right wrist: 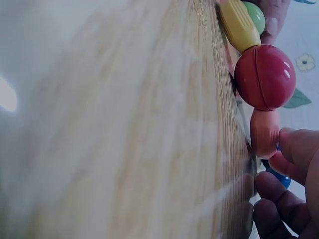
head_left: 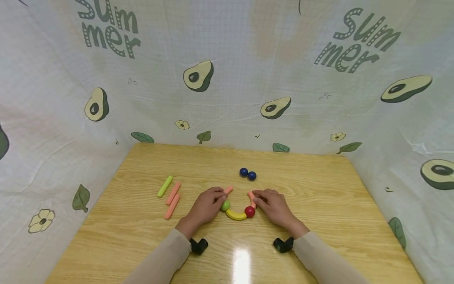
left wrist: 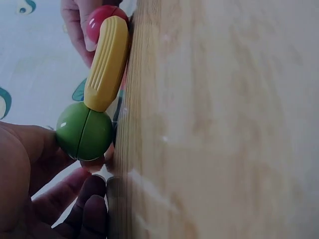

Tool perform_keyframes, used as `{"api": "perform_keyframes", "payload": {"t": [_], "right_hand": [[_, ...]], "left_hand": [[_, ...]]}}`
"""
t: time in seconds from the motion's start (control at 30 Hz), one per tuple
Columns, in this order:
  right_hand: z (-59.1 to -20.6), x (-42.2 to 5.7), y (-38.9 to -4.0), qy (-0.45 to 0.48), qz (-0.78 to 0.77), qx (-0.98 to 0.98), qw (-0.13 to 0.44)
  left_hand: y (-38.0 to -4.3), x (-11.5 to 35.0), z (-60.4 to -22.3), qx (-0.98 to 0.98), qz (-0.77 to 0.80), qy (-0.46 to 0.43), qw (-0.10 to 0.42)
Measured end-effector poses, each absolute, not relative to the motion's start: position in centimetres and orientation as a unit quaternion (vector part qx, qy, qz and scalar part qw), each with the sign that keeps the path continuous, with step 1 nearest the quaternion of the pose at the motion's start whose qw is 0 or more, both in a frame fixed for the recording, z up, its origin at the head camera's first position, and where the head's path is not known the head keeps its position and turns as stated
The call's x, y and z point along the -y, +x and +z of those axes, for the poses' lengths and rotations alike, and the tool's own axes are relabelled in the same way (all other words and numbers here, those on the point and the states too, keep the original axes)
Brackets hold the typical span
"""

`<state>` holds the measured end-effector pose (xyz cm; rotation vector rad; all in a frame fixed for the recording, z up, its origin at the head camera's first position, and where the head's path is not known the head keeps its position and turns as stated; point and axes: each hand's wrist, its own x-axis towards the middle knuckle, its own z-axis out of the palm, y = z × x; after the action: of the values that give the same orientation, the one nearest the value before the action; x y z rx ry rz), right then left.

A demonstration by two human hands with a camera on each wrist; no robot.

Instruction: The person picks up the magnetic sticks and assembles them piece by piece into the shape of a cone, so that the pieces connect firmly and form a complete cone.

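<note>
A curved chain of toy building pieces lies on the table: a green ball [head_left: 225, 205], a yellow curved stick [head_left: 236, 215] and a red ball [head_left: 250, 212], with an orange stick at each end. My left hand [head_left: 207, 203] pinches the left orange stick [head_left: 228, 189], its thumb close against the green ball [left wrist: 84, 130]. In the left wrist view that stick is mostly hidden behind the ball. Opposite, my right hand [head_left: 273, 205] holds the right orange stick [head_left: 252, 199] between thumb and fingers. This stick [right wrist: 264, 133] meets the red ball [right wrist: 265, 77] in the right wrist view.
Two dark blue balls [head_left: 247, 174] sit beyond the chain. To the left lie a lime-green straight stick [head_left: 164, 186] and two orange straight sticks [head_left: 172, 200]. A printed cloth [head_left: 234, 75] hangs behind and at both sides of the wooden table [head_left: 301, 173].
</note>
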<state>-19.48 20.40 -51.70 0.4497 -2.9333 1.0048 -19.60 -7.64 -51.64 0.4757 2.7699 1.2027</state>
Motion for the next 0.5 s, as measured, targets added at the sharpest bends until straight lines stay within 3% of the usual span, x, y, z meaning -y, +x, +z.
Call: {"api": "perform_keyframes", "payload": {"t": [0.5], "right_hand": [[-51.4, -18.7, -19.8, 0.132, 0.325, 0.936, 0.006]], "left_hand": [[-20.3, 7.7, -51.0, -0.909, 0.394, 0.127, 0.053]]}}
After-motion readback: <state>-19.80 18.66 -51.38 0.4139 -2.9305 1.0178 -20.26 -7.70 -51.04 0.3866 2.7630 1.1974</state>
